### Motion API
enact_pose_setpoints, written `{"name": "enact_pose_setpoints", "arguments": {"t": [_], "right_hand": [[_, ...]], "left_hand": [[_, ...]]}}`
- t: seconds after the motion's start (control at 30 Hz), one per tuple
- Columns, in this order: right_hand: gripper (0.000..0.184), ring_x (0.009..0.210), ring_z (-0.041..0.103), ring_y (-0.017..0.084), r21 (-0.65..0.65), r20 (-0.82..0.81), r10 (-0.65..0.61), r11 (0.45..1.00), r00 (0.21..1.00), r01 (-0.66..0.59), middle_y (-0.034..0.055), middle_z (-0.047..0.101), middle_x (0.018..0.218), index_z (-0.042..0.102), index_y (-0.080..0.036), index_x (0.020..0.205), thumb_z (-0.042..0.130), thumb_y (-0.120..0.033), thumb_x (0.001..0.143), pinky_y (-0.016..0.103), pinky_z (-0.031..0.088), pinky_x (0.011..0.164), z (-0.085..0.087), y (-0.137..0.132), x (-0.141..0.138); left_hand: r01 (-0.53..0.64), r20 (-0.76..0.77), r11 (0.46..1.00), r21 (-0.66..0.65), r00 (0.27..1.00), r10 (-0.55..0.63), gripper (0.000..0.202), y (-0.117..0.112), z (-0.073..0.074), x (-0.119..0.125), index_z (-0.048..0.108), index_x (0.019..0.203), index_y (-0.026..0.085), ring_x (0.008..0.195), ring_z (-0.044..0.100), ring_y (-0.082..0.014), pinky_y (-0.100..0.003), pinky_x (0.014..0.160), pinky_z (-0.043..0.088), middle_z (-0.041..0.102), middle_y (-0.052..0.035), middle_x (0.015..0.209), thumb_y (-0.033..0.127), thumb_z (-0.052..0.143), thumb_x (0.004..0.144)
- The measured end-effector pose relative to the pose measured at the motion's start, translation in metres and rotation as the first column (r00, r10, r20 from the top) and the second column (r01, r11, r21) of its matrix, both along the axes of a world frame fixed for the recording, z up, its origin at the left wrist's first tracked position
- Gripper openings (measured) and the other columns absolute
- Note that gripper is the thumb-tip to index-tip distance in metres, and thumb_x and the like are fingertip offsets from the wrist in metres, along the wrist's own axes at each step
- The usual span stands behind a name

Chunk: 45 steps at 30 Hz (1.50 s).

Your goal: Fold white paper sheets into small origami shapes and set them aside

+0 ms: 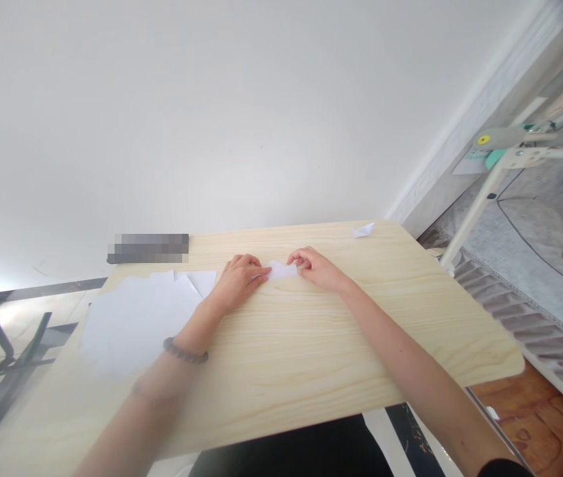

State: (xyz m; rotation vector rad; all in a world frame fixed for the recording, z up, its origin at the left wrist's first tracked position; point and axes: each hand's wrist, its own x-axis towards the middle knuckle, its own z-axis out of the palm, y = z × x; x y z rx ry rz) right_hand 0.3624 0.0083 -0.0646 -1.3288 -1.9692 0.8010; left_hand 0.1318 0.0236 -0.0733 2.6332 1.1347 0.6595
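A small folded strip of white paper [282, 270] lies on the wooden table between my two hands. My left hand [242, 278] pins its left end, fingers bent and thumb stretched along the paper. At the other end, my right hand [310, 266] pinches the paper between thumb and curled fingers. Parts of both ends are covered by the fingers. A dark beaded bracelet [185, 351] circles my left wrist. Beside that arm, a spread of white paper sheets [137, 324] covers the table's left side.
A small folded white paper piece [363, 230] rests near the table's back right corner. At the back left lies a dark, pixelated oblong object [148, 248]. The light wooden table [281, 371] meets a white wall. A white metal frame [480, 212] stands right of the table.
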Motion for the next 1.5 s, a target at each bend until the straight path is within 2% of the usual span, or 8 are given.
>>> {"name": "enact_pose_setpoints", "arguments": {"t": [0.23, 0.37, 0.5, 0.67, 0.83, 1.0, 1.2, 1.5], "right_hand": [[0.032, 0.090, 0.051, 0.013, 0.076, 0.016, -0.002, 0.997, 1.000, 0.000, 0.0037, 0.052, 0.098, 0.058, -0.021, 0.095, 0.042, -0.006, 0.071, 0.026, 0.043, 0.076, -0.003, -0.006, -0.002], [0.022, 0.097, 0.048, 0.017, 0.199, 0.153, 0.011, 0.979, 0.988, -0.041, 0.0032, 0.053, 0.099, 0.061, -0.025, 0.095, 0.053, -0.019, 0.075, 0.034, 0.036, 0.089, -0.005, -0.013, -0.011], [0.021, 0.097, 0.048, 0.018, 0.284, 0.224, -0.005, 0.957, 0.974, -0.061, 0.0033, 0.054, 0.100, 0.061, -0.025, 0.095, 0.058, -0.026, 0.074, 0.035, 0.036, 0.089, -0.008, -0.016, -0.018], [0.016, 0.095, 0.048, 0.016, 0.386, 0.262, -0.015, 0.918, 0.965, -0.091, 0.0033, 0.057, 0.097, 0.061, -0.024, 0.093, 0.050, -0.025, 0.081, 0.034, 0.034, 0.087, -0.004, -0.017, -0.023], [0.025, 0.092, 0.049, 0.016, 0.457, 0.290, -0.060, 0.885, 0.955, -0.083, 0.0037, 0.060, 0.093, 0.061, -0.022, 0.091, 0.037, -0.027, 0.088, 0.032, 0.032, 0.085, 0.003, -0.020, -0.028], [0.024, 0.090, 0.049, 0.016, 0.503, 0.292, -0.076, 0.860, 0.953, -0.085, 0.0042, 0.061, 0.091, 0.061, -0.022, 0.090, 0.037, -0.027, 0.088, 0.031, 0.034, 0.082, 0.004, -0.024, -0.032], [0.019, 0.084, 0.050, 0.015, 0.601, 0.291, -0.078, 0.790, 0.954, -0.119, 0.0037, 0.062, 0.086, 0.060, -0.019, 0.087, 0.042, -0.026, 0.086, 0.031, 0.035, 0.077, 0.002, -0.025, -0.037], [0.019, 0.083, 0.049, 0.015, 0.595, 0.346, -0.029, 0.779, 0.938, -0.196, 0.0039, 0.061, 0.086, 0.056, -0.017, 0.087, 0.038, -0.022, 0.088, 0.030, 0.035, 0.076, 0.005, -0.025, -0.038]], "left_hand": [[0.086, 0.015, 0.996, 0.033, 0.996, -0.086, 0.026, -0.004, 0.008, 0.000, 0.061, 0.101, 0.023, 0.102, 0.047, -0.0199, -0.037, 0.089, 0.038, 0.057, -0.0053, 0.107, 0.035, 0.047, 0.082], [0.070, -0.001, 0.996, 0.052, 0.998, -0.070, 0.026, -0.006, 0.011, 0.001, 0.060, 0.099, 0.020, 0.099, 0.050, -0.0195, -0.036, 0.087, 0.040, 0.060, -0.0063, 0.103, 0.036, 0.048, 0.081], [0.070, -0.008, 0.995, 0.076, 0.998, -0.070, 0.024, -0.006, 0.010, 0.002, 0.060, 0.096, 0.020, 0.097, 0.052, -0.0185, -0.034, 0.085, 0.041, 0.061, -0.0058, 0.100, 0.032, 0.042, 0.085], [0.058, 0.030, 0.994, 0.094, 0.998, -0.061, 0.023, -0.006, 0.009, 0.002, 0.059, 0.095, 0.019, 0.094, 0.054, -0.0178, -0.033, 0.083, 0.042, 0.062, -0.0058, 0.095, 0.029, 0.039, 0.087], [0.049, 0.114, 0.991, 0.124, 0.992, -0.063, 0.018, -0.011, 0.018, 0.005, 0.058, 0.092, 0.018, 0.091, 0.054, -0.0173, -0.032, 0.082, 0.042, 0.062, -0.0057, 0.091, 0.027, 0.044, 0.084], [0.080, 0.156, 0.983, 0.167, 0.982, -0.106, 0.013, -0.013, 0.023, 0.006, 0.058, 0.085, 0.018, 0.088, 0.053, -0.0171, -0.032, 0.080, 0.042, 0.061, -0.0053, 0.085, 0.024, 0.047, 0.082], [0.122, 0.179, 0.972, 0.203, 0.971, -0.159, 0.010, -0.012, 0.022, 0.005, 0.059, 0.082, 0.018, 0.085, 0.051, -0.0177, -0.032, 0.077, 0.042, 0.061, -0.0056, 0.084, 0.022, 0.051, 0.079], [0.126, 0.188, 0.968, 0.216, 0.968, -0.168, 0.007, -0.015, 0.025, 0.006, 0.058, 0.078, 0.018, 0.083, 0.052, -0.0167, -0.031, 0.076, 0.042, 0.062, -0.0043, 0.083, 0.019, 0.053, 0.076]]}}
